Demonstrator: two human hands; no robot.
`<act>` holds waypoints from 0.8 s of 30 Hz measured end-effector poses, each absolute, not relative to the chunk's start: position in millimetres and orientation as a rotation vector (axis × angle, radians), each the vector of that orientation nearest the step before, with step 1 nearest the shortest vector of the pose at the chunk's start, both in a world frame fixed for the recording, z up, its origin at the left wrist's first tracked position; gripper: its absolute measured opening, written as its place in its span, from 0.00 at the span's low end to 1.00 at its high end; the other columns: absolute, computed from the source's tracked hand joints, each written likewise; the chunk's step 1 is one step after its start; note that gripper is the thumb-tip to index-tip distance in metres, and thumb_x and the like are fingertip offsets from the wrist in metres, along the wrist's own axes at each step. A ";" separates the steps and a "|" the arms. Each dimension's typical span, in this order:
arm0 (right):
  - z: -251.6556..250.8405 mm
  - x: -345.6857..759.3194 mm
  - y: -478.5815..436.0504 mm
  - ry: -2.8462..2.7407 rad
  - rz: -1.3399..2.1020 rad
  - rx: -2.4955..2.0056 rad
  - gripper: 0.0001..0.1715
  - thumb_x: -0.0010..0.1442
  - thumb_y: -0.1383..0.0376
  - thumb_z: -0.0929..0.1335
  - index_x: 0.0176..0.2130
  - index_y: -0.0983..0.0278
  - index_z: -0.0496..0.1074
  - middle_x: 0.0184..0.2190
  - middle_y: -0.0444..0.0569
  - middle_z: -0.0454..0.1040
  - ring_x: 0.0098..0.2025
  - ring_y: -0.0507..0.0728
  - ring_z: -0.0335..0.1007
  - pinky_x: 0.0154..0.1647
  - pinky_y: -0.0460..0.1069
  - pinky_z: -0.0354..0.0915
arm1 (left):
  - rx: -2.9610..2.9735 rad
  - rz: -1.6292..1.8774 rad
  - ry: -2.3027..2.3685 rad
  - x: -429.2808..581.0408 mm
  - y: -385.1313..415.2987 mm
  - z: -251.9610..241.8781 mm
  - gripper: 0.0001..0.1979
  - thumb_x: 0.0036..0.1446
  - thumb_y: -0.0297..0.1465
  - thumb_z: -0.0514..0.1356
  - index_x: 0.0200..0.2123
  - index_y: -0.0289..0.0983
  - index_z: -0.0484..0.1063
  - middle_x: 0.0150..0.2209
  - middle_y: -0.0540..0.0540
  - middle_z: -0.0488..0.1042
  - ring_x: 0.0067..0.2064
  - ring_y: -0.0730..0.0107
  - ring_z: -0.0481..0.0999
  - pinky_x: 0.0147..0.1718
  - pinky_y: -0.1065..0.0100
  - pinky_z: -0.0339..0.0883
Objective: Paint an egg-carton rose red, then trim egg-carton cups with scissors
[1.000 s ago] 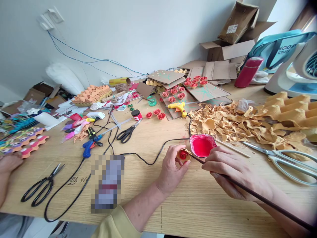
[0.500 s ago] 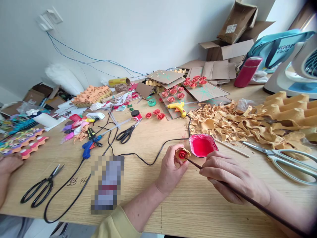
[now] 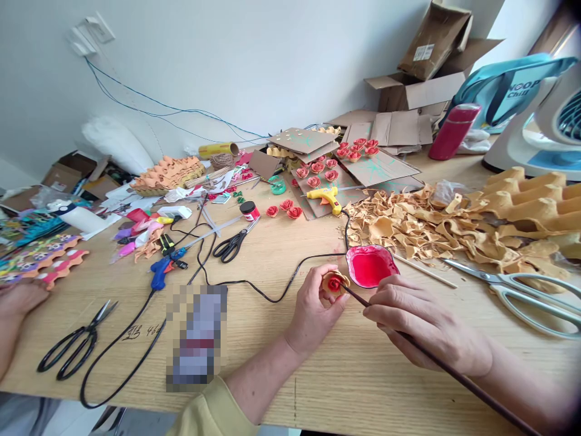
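Between the fingertips of my left hand (image 3: 315,309) is a small egg-carton flower (image 3: 334,283), tan at its outer petals and wet red at the centre. My right hand (image 3: 422,324) grips a long dark paintbrush (image 3: 408,340), whose tip meets the red middle of the flower. Just behind both hands sits a shallow dish of red paint (image 3: 372,266), its pale rim smeared with colour. Several red painted flowers (image 3: 290,210) lie farther back on the table, with more on the cardboard sheets (image 3: 385,166).
Carton scraps (image 3: 408,227) and large scissors (image 3: 521,297) lie to the right. A yellow glue gun (image 3: 327,197) trails a black cable behind the dish. Left are a blue glue gun (image 3: 160,272), black scissors (image 3: 79,345), a blurred-out object (image 3: 197,339) and another person's hand (image 3: 22,297).
My right hand has shifted slightly left and the brush tip sits a little higher on the flower. My left hand holds its place. The other person's hand has moved slightly right.
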State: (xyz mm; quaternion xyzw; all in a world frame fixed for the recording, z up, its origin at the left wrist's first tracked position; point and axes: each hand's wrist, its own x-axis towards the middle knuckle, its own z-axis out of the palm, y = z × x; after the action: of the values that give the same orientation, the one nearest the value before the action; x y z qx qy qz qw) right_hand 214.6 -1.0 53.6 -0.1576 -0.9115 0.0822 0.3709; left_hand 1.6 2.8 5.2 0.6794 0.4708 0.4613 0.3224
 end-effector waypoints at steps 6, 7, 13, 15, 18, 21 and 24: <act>57.1 215.6 0.1 -2.287 0.134 -0.425 0.15 0.63 0.77 0.62 0.48 0.67 0.68 0.33 0.51 0.74 0.35 0.56 0.71 0.40 0.53 0.68 | 1.760 1.202 1.237 1.0 3.9 3.2 0.24 0.56 0.25 0.66 0.54 0.40 0.66 0.49 0.43 0.73 0.45 0.67 0.76 0.39 0.69 0.74; 57.1 216.9 1.0 -2.266 0.121 -0.441 0.15 0.62 0.78 0.62 0.48 0.66 0.69 0.33 0.51 0.74 0.35 0.56 0.71 0.39 0.53 0.68 | 1.750 1.201 1.241 0.9 4.0 3.2 0.24 0.55 0.24 0.66 0.54 0.40 0.66 0.49 0.43 0.73 0.46 0.67 0.76 0.39 0.69 0.74; 55.9 226.8 8.6 -2.140 0.128 -0.562 0.15 0.61 0.76 0.65 0.46 0.63 0.70 0.33 0.49 0.74 0.34 0.56 0.72 0.37 0.52 0.67 | 1.688 1.207 1.256 0.9 4.6 4.2 0.25 0.53 0.23 0.66 0.54 0.39 0.67 0.50 0.42 0.74 0.46 0.67 0.77 0.37 0.71 0.74; 57.2 227.4 10.3 -2.108 0.110 -0.602 0.13 0.62 0.75 0.64 0.44 0.62 0.70 0.30 0.47 0.74 0.31 0.55 0.70 0.36 0.52 0.66 | 1.670 1.216 1.251 0.6 5.4 3.6 0.25 0.53 0.23 0.66 0.54 0.39 0.67 0.50 0.42 0.74 0.45 0.67 0.77 0.37 0.71 0.74; 59.0 226.6 11.5 -2.075 0.108 -0.627 0.10 0.64 0.74 0.64 0.43 0.61 0.70 0.28 0.46 0.72 0.29 0.55 0.69 0.34 0.51 0.66 | 1.642 1.208 1.244 -0.3 7.2 1.9 0.25 0.53 0.23 0.66 0.54 0.39 0.67 0.50 0.42 0.74 0.44 0.68 0.77 0.35 0.72 0.74; 57.4 227.9 12.4 -2.069 0.114 -0.665 0.09 0.63 0.73 0.65 0.42 0.61 0.70 0.28 0.47 0.73 0.29 0.55 0.68 0.32 0.51 0.65 | 1.637 1.202 1.252 -1.0 8.6 0.7 0.25 0.53 0.24 0.66 0.54 0.39 0.66 0.50 0.41 0.74 0.44 0.68 0.77 0.35 0.73 0.73; 53.0 232.5 14.8 -2.096 0.143 -0.701 0.09 0.63 0.72 0.66 0.43 0.61 0.70 0.29 0.48 0.73 0.29 0.56 0.68 0.30 0.52 0.64 | 1.649 1.211 1.259 -1.3 9.5 0.5 0.25 0.53 0.24 0.66 0.54 0.38 0.66 0.52 0.41 0.74 0.46 0.67 0.77 0.36 0.72 0.73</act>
State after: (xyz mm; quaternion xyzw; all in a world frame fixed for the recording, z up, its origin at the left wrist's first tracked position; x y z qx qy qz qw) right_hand 232.5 14.8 53.0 -0.2832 -0.8464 0.0579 0.4472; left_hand -1.3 9.5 0.5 0.6402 0.4887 0.4700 0.3612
